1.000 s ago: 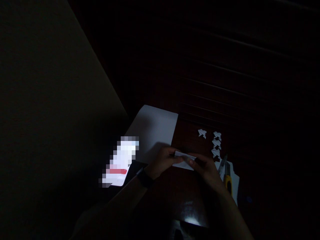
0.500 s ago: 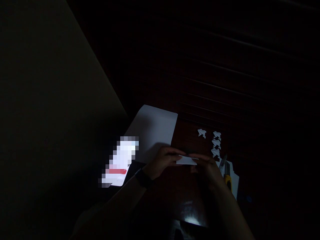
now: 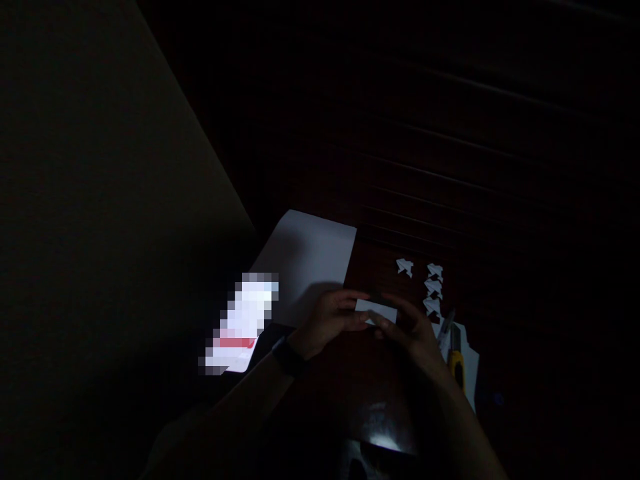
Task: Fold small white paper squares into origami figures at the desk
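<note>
Between my two hands is a small white paper strip (image 3: 376, 309), held above the dark table. My left hand (image 3: 333, 320) grips its left end, with the thumb on the near face and the fingers behind the far edge. On the other side my right hand (image 3: 414, 331) pinches the right part, thumb along the lower edge. Both thumbs nearly meet at the strip's lower middle. Beyond my right hand lie several small folded white paper pieces (image 3: 434, 289), in a column, with a single folded piece (image 3: 405, 267) to their left.
A large white sheet (image 3: 315, 253) lies behind my left hand. Left of it glows a pixelated screen (image 3: 245, 323). At the right, a yellow cutter (image 3: 457, 367) and a pen-like tool (image 3: 445, 330) rest on white papers (image 3: 471, 373). The surroundings are very dark.
The paper strip has tilted, so more of its face shows. My thumbs have moved inward along its lower edge, and my right hand's fingers have shifted behind it.
</note>
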`<state>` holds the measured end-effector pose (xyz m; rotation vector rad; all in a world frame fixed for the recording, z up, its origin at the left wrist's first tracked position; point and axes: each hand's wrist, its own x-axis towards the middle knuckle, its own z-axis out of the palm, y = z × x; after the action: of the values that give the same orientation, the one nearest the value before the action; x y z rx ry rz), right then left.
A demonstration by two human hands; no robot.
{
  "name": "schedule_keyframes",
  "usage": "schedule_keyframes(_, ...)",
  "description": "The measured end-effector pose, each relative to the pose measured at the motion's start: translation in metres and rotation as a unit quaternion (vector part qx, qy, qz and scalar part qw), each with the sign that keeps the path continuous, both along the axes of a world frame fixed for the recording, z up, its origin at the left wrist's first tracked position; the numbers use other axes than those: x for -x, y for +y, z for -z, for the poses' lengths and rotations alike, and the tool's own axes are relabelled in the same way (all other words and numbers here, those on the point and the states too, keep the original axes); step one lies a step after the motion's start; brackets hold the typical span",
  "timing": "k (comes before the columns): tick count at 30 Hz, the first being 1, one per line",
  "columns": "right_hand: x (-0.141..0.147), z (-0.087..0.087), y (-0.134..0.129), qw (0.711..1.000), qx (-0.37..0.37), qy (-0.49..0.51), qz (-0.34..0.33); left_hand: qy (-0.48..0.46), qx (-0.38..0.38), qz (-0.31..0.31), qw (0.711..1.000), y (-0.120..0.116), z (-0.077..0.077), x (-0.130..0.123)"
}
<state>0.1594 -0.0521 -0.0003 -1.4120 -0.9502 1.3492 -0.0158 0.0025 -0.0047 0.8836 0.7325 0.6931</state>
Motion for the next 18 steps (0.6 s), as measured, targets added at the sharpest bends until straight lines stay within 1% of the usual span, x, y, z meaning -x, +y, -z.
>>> schedule_keyframes(3, -0.0005, 0.0025, 0.001, 0.999, 0.001, -0.052, -0.01, 0.004, 0.003, 0.012, 1.0, -0.0003, -0.0008, -0.0002)
schedule_keyframes(7, -0.0027, 0.004, 0.0021, 0.997, -0.002, -0.082, -0.01, 0.02, -0.007, 0.026, 0.999, 0.0013, 0.0032, -0.0006)
schedule_keyframes(10, -0.0021, 0.0024, 0.0019, 0.997, -0.002, -0.076, -0.011, 0.05, -0.013, 0.045, 0.998, 0.0023, 0.0079, -0.0007)
schedule_keyframes(12, -0.0017, 0.0023, 0.0014, 0.998, -0.001, -0.064, -0.027, 0.076, -0.024, 0.05, 0.996, 0.0024, 0.009, -0.0005)
schedule_keyframes(15, -0.003, 0.004, 0.0004, 0.997, 0.003, -0.055, -0.056, 0.1, -0.039, 0.057, 0.993, 0.0018, 0.0065, -0.0001)
schedule_keyframes(18, -0.0052, 0.0042, -0.0014, 0.997, 0.009, -0.037, -0.069, 0.096, -0.06, 0.066, 0.991, 0.0007, 0.0017, 0.0015)
